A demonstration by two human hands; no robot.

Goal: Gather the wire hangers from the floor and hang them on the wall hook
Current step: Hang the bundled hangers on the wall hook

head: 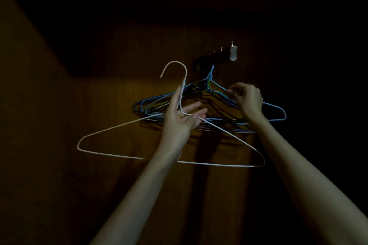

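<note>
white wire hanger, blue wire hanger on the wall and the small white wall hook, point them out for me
white wire hanger point(111, 128), head view, on its left sloping arm
blue wire hanger point(275, 106), head view, on its right shoulder bend
small white wall hook point(233, 53), head view, on its plastic body

The white hanger point(127, 157) is thin wire with a smooth, matt white coating, twisted on itself at the neck below its hook. The bunch of hangers on the wall point(219, 119) is the same kind of thin wire, coated in smooth blue, purple and a strand of yellow-green, with a faint sheen along the blue one. The wall point(111, 109) looks like brown wood panel with a dull, even finish, the rack's small pegs point(221, 48) glint like bare metal, and the pale hook piece point(233, 53) beside them seems glossy plastic.
</note>
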